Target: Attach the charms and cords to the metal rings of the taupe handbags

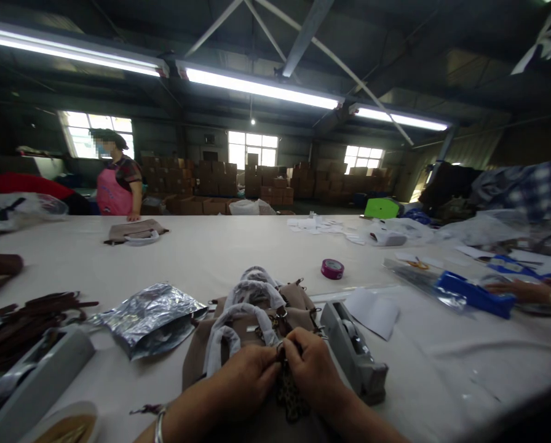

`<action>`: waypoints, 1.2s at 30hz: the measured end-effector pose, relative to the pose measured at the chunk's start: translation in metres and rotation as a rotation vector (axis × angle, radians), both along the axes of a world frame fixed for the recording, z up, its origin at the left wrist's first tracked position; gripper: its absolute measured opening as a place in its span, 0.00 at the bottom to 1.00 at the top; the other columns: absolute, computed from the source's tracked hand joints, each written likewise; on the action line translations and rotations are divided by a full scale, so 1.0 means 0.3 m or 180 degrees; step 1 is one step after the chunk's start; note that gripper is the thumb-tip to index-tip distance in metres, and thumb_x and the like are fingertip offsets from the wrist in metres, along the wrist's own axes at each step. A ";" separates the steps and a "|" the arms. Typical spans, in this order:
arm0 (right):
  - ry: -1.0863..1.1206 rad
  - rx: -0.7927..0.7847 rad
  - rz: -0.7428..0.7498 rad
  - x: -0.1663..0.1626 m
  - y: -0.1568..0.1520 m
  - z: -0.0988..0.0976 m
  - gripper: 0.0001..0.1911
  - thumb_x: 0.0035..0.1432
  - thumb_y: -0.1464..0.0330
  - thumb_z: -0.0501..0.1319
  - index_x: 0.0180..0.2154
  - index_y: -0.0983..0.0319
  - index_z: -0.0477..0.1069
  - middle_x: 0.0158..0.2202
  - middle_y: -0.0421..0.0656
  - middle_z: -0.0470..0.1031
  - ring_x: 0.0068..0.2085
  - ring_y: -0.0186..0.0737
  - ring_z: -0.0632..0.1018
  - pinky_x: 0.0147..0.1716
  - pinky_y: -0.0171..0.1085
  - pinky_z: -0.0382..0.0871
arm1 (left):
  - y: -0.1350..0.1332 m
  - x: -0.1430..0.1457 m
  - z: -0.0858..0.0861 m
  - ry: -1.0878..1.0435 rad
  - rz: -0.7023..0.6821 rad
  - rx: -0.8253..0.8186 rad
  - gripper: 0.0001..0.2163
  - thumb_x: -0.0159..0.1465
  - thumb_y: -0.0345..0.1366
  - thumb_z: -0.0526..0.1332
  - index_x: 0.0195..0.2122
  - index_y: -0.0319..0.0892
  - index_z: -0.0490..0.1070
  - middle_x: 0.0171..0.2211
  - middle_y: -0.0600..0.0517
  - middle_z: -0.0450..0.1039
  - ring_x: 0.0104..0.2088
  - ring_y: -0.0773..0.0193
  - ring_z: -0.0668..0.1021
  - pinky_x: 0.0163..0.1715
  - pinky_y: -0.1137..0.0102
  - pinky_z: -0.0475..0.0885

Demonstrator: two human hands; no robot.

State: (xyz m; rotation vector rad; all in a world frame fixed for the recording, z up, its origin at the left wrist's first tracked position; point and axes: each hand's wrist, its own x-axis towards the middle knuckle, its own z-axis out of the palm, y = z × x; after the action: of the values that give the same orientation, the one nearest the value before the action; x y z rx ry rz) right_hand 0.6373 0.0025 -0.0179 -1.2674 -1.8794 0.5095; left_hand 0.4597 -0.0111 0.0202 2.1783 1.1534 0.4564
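Note:
A taupe handbag [197, 351] is in front of me on the table, its handles [245, 312] wrapped in white padding. Over its front, my left hand [250, 376] and my right hand [313, 364] meet with fingers pinched at the top of a leopard-print charm [290, 394]. The charm hangs below the fingertips; its small dark fastening is mostly hidden by them. Behind this bag are more taupe bags [298, 296] with wrapped handles. Right beside the bag stands a grey tape dispenser [353, 351].
Left of the bag lie a silver foil pouch [150, 317], brown straps [40, 317] and another tape dispenser [40, 375]. Purple tape [332, 269], a blue dispenser [473, 294] and another person's hand [519, 290] are rightward. A person in a pink apron [112, 191] stands across the table.

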 end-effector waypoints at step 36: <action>-0.0525 -0.0709 0.0261 0.260 -0.118 0.097 0.07 0.53 0.67 0.66 0.35 0.61 0.77 0.35 0.42 0.79 0.38 0.43 0.77 0.37 0.37 0.64 | -0.077 -0.426 -0.068 0.0518 0.1638 0.2599 0.17 0.65 0.47 0.61 0.52 0.49 0.75 0.54 0.47 0.75 0.53 0.50 0.79 0.52 0.57 0.78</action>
State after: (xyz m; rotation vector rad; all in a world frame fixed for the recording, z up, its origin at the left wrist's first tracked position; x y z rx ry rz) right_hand 0.7153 -0.0329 0.0113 -1.4174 -2.0634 0.6915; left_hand 0.3320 -0.0342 -0.0002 2.5871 1.8686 1.1513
